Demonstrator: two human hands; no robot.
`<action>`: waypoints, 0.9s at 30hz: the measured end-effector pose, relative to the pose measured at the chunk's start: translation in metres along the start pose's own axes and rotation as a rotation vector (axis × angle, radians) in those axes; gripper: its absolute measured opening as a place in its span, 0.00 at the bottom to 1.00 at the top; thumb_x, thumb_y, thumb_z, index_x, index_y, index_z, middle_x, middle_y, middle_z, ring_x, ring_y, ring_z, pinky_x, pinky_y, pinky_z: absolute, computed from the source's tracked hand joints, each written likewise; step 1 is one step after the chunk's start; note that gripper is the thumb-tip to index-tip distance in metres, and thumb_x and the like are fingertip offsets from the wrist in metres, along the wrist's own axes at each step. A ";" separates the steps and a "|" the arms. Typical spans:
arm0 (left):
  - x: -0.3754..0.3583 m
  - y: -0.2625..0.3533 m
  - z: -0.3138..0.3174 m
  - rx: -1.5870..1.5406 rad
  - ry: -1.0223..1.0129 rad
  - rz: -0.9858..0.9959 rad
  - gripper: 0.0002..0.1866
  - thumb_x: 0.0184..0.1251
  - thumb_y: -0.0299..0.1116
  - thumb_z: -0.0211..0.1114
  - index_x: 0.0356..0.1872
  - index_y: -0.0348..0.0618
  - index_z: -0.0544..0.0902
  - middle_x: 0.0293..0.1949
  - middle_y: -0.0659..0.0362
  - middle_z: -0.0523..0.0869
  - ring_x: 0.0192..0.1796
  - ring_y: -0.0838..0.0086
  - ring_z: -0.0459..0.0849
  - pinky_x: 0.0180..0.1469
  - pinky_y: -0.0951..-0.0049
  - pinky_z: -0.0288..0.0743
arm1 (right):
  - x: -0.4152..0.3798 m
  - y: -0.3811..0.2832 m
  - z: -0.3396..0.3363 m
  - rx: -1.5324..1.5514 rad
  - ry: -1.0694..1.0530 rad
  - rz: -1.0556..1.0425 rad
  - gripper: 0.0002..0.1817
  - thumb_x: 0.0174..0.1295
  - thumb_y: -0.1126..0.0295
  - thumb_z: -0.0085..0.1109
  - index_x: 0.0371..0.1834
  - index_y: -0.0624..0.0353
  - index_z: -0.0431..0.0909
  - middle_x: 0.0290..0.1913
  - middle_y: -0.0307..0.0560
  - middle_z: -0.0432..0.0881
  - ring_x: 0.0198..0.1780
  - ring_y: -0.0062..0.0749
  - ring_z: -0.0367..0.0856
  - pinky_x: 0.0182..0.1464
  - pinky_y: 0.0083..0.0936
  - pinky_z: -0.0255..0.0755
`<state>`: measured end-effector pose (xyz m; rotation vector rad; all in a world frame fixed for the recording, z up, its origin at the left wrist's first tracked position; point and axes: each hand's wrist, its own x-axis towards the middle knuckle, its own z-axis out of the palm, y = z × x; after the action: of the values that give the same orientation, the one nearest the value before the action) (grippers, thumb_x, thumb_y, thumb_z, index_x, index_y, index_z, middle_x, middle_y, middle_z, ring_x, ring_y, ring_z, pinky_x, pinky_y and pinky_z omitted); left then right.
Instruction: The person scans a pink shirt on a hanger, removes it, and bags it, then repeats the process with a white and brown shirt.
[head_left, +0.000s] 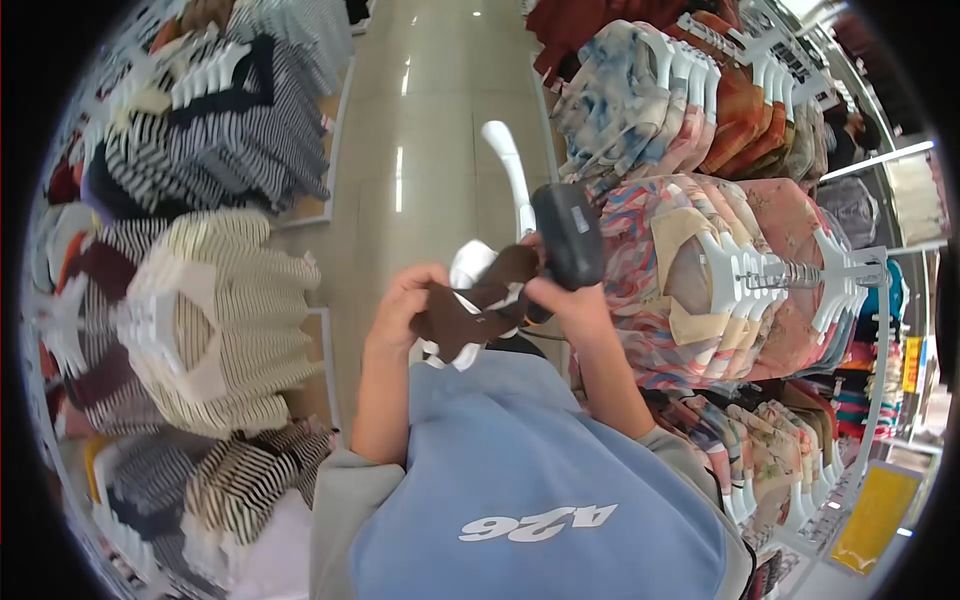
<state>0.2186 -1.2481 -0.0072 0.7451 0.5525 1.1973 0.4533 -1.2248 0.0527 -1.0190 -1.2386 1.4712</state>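
Note:
My left hand (408, 298) is closed on the edge of a bunched dark brown cloth (458, 322), which has white pieces around it. In my right hand (572, 302) is a black handheld device (568, 236) with a rounded, boxy head; its exact kind does not show. The thumb lies along its lower side, close to the brown cloth, and the other fingers are mostly hidden. A curved white piece like a hanger arm (507, 165) sticks up behind the device; what it joins to is covered. Both hands are in front of my chest.
Racks of striped tops (225, 310) line the left side of the aisle. Patterned blouses (650, 270) on white hangers (735, 275) crowd the right, close to my right arm. A tiled floor (400, 130) runs ahead between them. A yellow sign (875, 518) is at lower right.

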 end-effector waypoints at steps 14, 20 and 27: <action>0.205 0.039 -0.011 0.525 -0.007 0.077 0.31 0.57 0.38 0.68 0.61 0.39 0.70 0.50 0.58 0.77 0.53 0.73 0.76 0.57 0.71 0.69 | 0.211 0.008 -0.026 0.364 0.321 -0.203 0.17 0.53 0.83 0.63 0.46 0.61 0.73 0.39 0.37 0.76 0.40 0.20 0.75 0.44 0.20 0.70; 0.309 0.026 -0.035 1.188 0.259 0.040 0.31 0.49 0.28 0.71 0.58 0.40 0.72 0.50 0.52 0.78 0.51 0.65 0.79 0.48 0.70 0.75 | 0.319 -0.018 -0.060 0.516 0.395 -0.214 0.17 0.53 0.82 0.64 0.47 0.63 0.74 0.39 0.37 0.77 0.40 0.19 0.75 0.41 0.20 0.71; 0.396 0.022 -0.127 1.037 0.635 0.076 0.12 0.63 0.19 0.57 0.47 0.35 0.78 0.39 0.57 0.83 0.44 0.75 0.81 0.47 0.74 0.74 | 0.413 -0.031 -0.097 0.200 0.408 -0.358 0.18 0.54 0.84 0.60 0.46 0.61 0.68 0.44 0.43 0.72 0.46 0.24 0.71 0.50 0.22 0.67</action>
<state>0.2248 -0.8371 -0.0717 1.2462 1.7583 1.1723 0.4577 -0.7995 0.0572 -0.8562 -0.9019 1.0240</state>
